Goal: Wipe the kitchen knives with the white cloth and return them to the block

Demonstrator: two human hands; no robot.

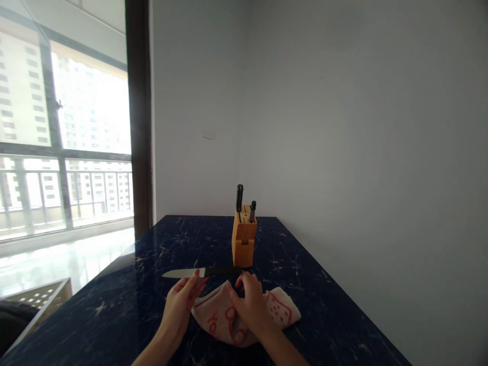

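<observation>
A kitchen knife (182, 273) with a pale blade and a black handle is held level, its tip pointing left. My left hand (182, 297) grips it where the blade meets the handle, thumb on the near side. My right hand (249, 304) is closed on a white cloth (214, 317) with red patterns, just below the handle's far end. Its thumb rests near a raised corner of the cloth. Whether these fingers also touch the handle, I cannot tell. Behind the knife stands a wooden knife block (244, 244).
Two black-handled tools (239, 197) stick up from the block's slots. The dark blue marbled table (183, 239) meets a grey wall (343, 152) on the right. A chair (41, 300) is at the lower left, with a large window (91, 107) beyond.
</observation>
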